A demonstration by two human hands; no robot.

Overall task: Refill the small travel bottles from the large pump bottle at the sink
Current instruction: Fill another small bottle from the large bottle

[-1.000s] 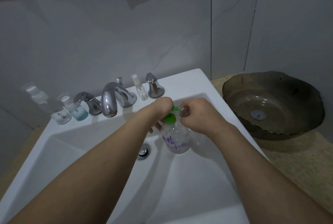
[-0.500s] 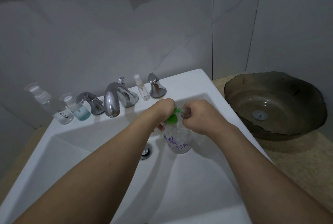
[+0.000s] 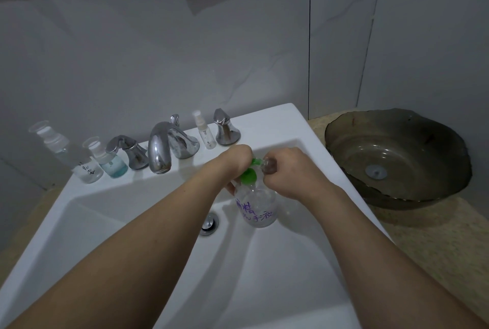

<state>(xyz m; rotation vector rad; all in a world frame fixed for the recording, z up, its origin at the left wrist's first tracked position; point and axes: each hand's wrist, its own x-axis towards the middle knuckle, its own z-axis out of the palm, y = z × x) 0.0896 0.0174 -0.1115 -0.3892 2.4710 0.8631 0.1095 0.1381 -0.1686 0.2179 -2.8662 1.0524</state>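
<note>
A clear pump bottle [image 3: 258, 208] with purple writing and a green pump head [image 3: 249, 175] stands in the white sink [image 3: 111, 212]. My left hand [image 3: 234, 162] covers the top of the pump head, fingers curled over it. My right hand [image 3: 289, 172] grips a small clear travel bottle [image 3: 270, 165] and holds its mouth against the green nozzle. Three more small bottles stand on the sink's back ledge: a tall clear one [image 3: 57, 144], one with blue liquid [image 3: 111, 162] and a slim spray bottle [image 3: 204, 134].
A chrome faucet [image 3: 161, 147] with two handles [image 3: 131, 151] [image 3: 225, 130] sits at the back of the sink. The drain plug [image 3: 210, 223] lies left of the pump bottle. A dark glass basin [image 3: 397, 159] rests on the speckled counter to the right.
Both hands stay on the pump head and the small bottle. Only the view has shifted slightly.
</note>
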